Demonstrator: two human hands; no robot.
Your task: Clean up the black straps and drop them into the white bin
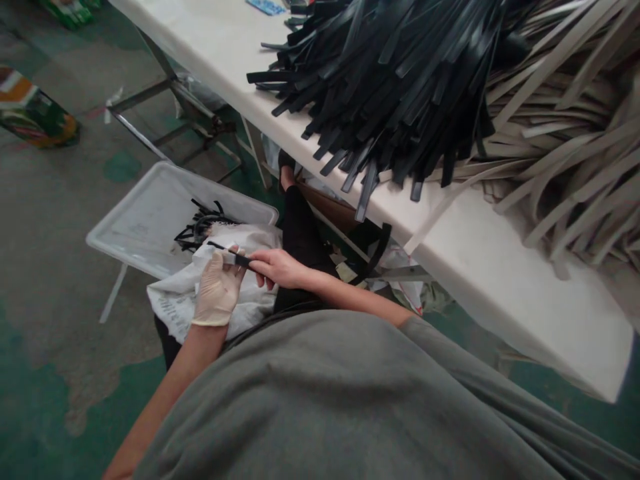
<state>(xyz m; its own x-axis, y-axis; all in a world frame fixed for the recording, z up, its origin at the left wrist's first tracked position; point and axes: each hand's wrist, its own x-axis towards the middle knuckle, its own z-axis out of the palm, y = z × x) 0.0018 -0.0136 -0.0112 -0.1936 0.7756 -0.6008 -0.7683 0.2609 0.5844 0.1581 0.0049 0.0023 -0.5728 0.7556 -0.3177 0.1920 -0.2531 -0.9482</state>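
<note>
My left hand (pixel 218 291), in a pale thin glove, is raised over my lap with its fingers curled round the end of a black strap (pixel 243 261). Bare, my right hand (pixel 280 267) pinches the same strap just beside the glove. A black length (pixel 377 257) curves out beyond my right forearm; it looks like the strap's other end, but the arm hides the join. Something small and whitish shows at the gloved fingertips, too small to name. Under both hands a white sack (pixel 175 300) with dark print lies across my lap.
A translucent plastic tub (pixel 135 220) with short black pieces (pixel 200 223) stands beyond my lap. On the white table (pixel 475 267) lie a heap of black straps (pixel 400 87) and beige straps (pixel 575 147), ends over the edge. A metal frame (pixel 175 113) stands by the table.
</note>
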